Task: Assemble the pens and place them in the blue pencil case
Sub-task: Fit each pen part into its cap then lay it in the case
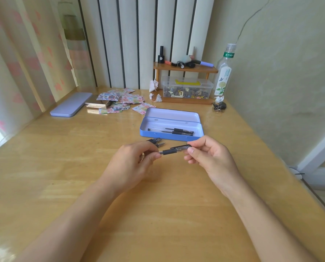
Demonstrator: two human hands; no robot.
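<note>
The blue pencil case (169,136) lies open on the wooden desk, lid tipped back, with two or three black pens (176,131) inside. Just in front of it I hold a black pen (174,150) level between both hands. My left hand (135,163) pinches its tip end with thumb and forefinger. My right hand (208,156) grips its clear barrel end. A few loose pen parts (157,142) lie on the desk behind my left fingers, partly hidden by them.
A lilac tin lid (71,106) and a pile of stickers (120,102) lie at the back left. A small wooden shelf (185,68) with a clear box (187,89) under it stands at the back, next to a plastic bottle (224,72). A wall runs along the right.
</note>
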